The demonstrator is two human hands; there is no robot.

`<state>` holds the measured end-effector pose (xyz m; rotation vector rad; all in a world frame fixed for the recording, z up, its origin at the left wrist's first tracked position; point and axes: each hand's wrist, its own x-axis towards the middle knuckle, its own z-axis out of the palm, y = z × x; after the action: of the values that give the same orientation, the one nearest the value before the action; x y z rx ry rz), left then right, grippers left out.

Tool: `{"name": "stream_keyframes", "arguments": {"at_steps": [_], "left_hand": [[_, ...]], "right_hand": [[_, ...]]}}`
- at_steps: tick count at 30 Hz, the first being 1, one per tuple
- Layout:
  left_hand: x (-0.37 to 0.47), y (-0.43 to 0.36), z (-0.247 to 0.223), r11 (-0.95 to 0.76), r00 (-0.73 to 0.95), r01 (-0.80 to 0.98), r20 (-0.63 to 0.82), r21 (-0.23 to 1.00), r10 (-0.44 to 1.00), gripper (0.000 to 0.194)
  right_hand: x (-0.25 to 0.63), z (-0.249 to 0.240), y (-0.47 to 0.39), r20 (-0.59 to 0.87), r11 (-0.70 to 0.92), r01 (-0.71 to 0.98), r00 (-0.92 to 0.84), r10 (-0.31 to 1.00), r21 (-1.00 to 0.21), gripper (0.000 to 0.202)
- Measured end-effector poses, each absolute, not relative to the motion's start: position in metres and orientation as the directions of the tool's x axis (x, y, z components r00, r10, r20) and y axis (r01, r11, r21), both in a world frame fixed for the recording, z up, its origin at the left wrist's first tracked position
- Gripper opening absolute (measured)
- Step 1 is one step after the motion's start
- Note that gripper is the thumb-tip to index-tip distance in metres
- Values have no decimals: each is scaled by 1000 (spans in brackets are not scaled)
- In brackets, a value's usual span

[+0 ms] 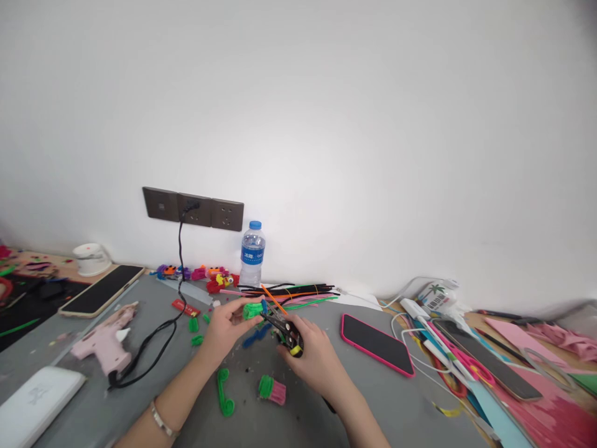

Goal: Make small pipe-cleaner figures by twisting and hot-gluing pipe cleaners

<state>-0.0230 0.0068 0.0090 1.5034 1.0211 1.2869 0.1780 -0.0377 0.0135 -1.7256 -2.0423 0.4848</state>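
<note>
Over the grey mat, my left hand (229,320) pinches a green fuzzy pipe-cleaner piece (253,310) with a blue bit at its right end. My right hand (313,351) is wrapped round a pair of pliers (288,336) with dark handles and a touch of yellow. The jaws reach the blue end; whether they are closed on it I cannot tell. Beneath the hands lies a blue fuzzy piece (257,336). Nearer to me are a green piece with curled ends (224,393) and a green-and-pink piece (272,389).
Pipe cleaners (298,291) lie in a bundle near the wall, beside a water bottle (252,254). At left are a pink glue gun (105,342) with its cord, a white box (40,404) and a phone (102,290). A pink-cased phone (377,344) and a cluttered pile sit right.
</note>
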Motion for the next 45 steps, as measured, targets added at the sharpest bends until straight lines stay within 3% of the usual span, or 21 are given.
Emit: {"name": "stream_keyframes", "arguments": {"at_steps": [19,45], "left_hand": [[-24,8,0,-227,126,32,221,973,967,40],[-12,1,7,-34,169,-284,86,958,982,39]], "right_hand": [[178,16,-38,97,176,840,-147,984,-514,38],[180,19,-40,153,205,846,-148,977,-491,38]]}}
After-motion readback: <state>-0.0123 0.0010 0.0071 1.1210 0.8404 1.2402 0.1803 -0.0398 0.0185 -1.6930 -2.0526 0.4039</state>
